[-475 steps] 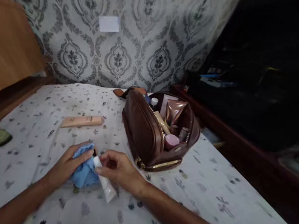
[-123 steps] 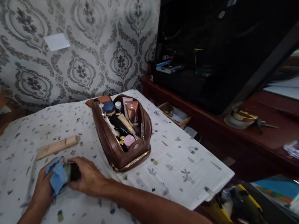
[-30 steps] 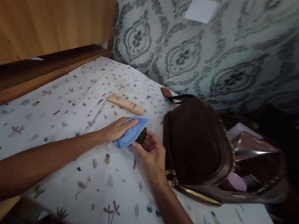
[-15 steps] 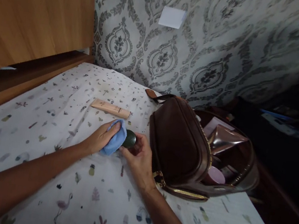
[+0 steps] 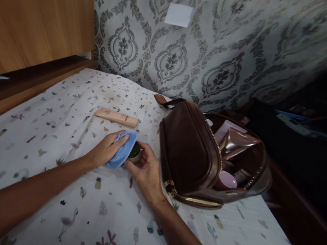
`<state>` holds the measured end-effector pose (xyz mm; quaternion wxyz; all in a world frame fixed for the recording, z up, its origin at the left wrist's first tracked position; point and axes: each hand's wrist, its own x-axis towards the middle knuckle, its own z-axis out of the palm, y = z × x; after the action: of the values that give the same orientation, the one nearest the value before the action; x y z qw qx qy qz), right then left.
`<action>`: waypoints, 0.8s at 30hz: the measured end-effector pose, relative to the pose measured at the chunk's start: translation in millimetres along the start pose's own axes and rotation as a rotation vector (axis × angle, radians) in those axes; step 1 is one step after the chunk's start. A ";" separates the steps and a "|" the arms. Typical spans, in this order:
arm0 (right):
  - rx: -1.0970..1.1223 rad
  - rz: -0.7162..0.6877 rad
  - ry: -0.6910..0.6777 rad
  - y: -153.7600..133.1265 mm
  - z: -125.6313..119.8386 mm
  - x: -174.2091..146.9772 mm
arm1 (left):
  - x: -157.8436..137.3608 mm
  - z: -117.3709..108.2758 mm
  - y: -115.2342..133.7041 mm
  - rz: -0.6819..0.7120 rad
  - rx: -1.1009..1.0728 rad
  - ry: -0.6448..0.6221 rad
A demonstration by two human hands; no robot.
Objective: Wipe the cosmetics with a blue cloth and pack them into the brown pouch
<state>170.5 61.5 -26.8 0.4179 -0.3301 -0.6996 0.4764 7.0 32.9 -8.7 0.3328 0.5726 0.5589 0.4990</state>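
Observation:
My left hand [image 5: 108, 146] is closed on a light blue cloth [image 5: 123, 151], which lies against a small round jar [image 5: 135, 153] with a dark green top. The fingers of my right hand [image 5: 147, 169] grip that jar from its right side. The cloth covers part of the jar's left side. Beyond the hands, a peach-coloured squeeze tube [image 5: 117, 117] lies flat on the patterned sheet [image 5: 97, 216]. To the right of my right hand sits a brown leather bag [image 5: 191, 152], unzipped.
In the bag are a shiny rose-gold pouch [image 5: 236, 144] and a pink round lid [image 5: 228, 179]. A wooden cabinet [image 5: 34, 13] borders the surface on the left. Patterned wallpaper [image 5: 173, 61] with a white plate [image 5: 179, 15] rises behind. Dark items [image 5: 304, 121] stand at the right.
The jar has tilted in my right hand, so its side now shows below the dark top. The cloth has shifted around its left side. The whole view has moved slightly.

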 end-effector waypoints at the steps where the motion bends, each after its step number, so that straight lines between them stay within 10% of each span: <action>1: 0.020 0.015 -0.007 -1.2 0.0 -0.3 | -1.1 0.1 0.9 0.020 0.014 0.002; 11: -0.307 -0.148 0.043 -6.8 -4.3 -6.1 | -11.4 2.1 16.6 0.121 0.258 -0.177; 24: -0.301 -0.074 -0.001 -2.5 -2.4 -1.7 | -9.4 2.3 16.2 0.009 0.446 -0.010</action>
<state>173.2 60.1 -24.4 0.3809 -0.3626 -0.7749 0.3506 15.3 21.7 4.0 0.1985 0.6368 0.6514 0.3617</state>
